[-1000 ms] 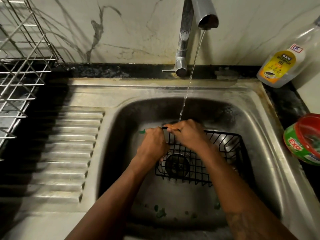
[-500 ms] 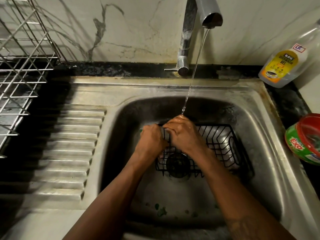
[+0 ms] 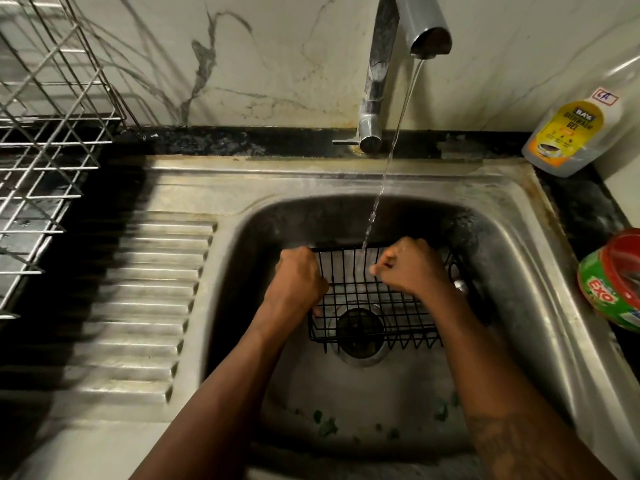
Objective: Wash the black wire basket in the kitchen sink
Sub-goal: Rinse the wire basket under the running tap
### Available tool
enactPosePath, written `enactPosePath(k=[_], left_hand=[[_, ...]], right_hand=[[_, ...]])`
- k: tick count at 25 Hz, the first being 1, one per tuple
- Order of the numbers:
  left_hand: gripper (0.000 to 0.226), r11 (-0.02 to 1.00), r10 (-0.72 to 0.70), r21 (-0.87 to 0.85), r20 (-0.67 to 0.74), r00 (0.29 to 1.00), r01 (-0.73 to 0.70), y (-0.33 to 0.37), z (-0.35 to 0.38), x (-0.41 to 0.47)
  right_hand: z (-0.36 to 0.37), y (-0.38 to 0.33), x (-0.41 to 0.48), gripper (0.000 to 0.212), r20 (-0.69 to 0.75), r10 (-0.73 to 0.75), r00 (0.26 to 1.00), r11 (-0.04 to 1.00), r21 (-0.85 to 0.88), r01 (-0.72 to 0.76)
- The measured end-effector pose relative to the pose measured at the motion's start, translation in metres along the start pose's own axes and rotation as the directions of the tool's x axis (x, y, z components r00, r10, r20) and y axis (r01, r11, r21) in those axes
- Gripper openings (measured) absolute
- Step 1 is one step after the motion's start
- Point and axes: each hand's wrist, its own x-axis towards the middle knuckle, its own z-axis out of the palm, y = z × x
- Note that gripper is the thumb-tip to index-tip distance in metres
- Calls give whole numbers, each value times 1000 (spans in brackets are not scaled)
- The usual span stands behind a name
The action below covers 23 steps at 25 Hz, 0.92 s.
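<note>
The black wire basket (image 3: 374, 306) lies in the steel sink (image 3: 519, 265), over the drain (image 3: 360, 332). A thin stream of water (image 3: 384, 174) from the tap (image 3: 412, 32) falls onto its far rim. My left hand (image 3: 298, 282) grips the basket's left end, fingers curled round the wire. My right hand (image 3: 412, 268) is curled over the far rim toward the right, and seems to pinch the wire; what its fingers hold is partly hidden.
A ridged drainboard (image 3: 138, 306) lies left of the basin, with a steel dish rack (image 3: 45, 150) beyond it. A dishwash gel bottle (image 3: 571, 133) and a red-lidded EXO tub (image 3: 613, 289) stand at the right. Green scraps (image 3: 325, 426) dot the basin floor.
My hands have moved apart along the basket's far rim, the right one sliding to the right. The basket has shifted slightly and the water now lands between my hands.
</note>
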Motion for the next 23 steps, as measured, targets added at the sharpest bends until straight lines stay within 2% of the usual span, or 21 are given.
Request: enactPosePath(k=[3,4,5,8,11,14,17,20,22,23], left_hand=[[37,985,-69,-156,42,997,75,8,1,0],[40,992,-11,-124,-13,1000,9,8,2,0],[40,987,-53,-149,-6,999,52,11,-1,-4],[33,1000,6,21,-45,999,-5,0,-6,-1],[24,1000,11,30,-81,997,-8,-8,-14,-2],[28,992,32,121,-101,994,-19,-11,-17,-5],[28,985,46,171,-136,990,-22,-12,-18,-4],[29,980,99,183,-92,991,-81,0,-12,-8],[25,976,134,181,-67,989,-120,4,-9,-11],[23,976,134,184,-69,989,-119,2,-9,-9]], right_hand=[[23,-49,-1,8,92,-252,963,965,-48,257],[31,-62,-1,6,93,-303,949,950,-44,308],[36,-66,2,6,87,-319,944,947,-24,322],[28,-37,6,10,106,-166,980,985,64,160],[11,3,3,5,41,21,999,997,75,-24],[14,0,6,34,-35,28,999,998,-50,-30],[23,-29,6,37,-6,-75,997,989,-132,73],[29,-67,2,14,135,-274,952,954,-83,287],[36,-80,0,24,196,-358,913,931,0,365],[37,-78,1,27,214,-359,908,933,71,352]])
